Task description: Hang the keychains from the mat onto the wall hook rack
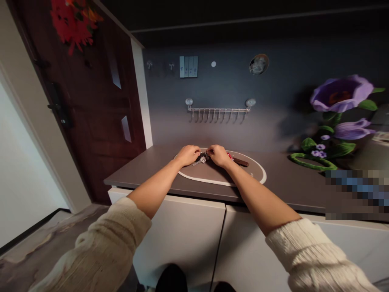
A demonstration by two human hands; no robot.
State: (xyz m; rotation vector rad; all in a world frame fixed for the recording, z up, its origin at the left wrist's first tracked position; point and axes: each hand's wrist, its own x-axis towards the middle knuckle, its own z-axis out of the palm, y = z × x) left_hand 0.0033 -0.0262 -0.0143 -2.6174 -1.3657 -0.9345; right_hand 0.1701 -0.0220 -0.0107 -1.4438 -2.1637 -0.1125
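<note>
Both my hands meet over an oval grey mat with a white rim (257, 175) on a dark countertop (146, 166). My left hand (187, 155) and my right hand (219, 155) have their fingers curled and pinch a small metal key ring with keys (203, 157) between them. A small silver piece hangs from the ring onto the mat. A dark brown and red object (240, 162) lies on the mat just right of my right hand.
A metal hook rail (219, 110) is on the grey wall above, with switches (188, 66). A dark wooden door (91, 101) stands at left. Purple artificial flowers (340, 105) sit at right. White cabinet doors (182, 235) are below the counter.
</note>
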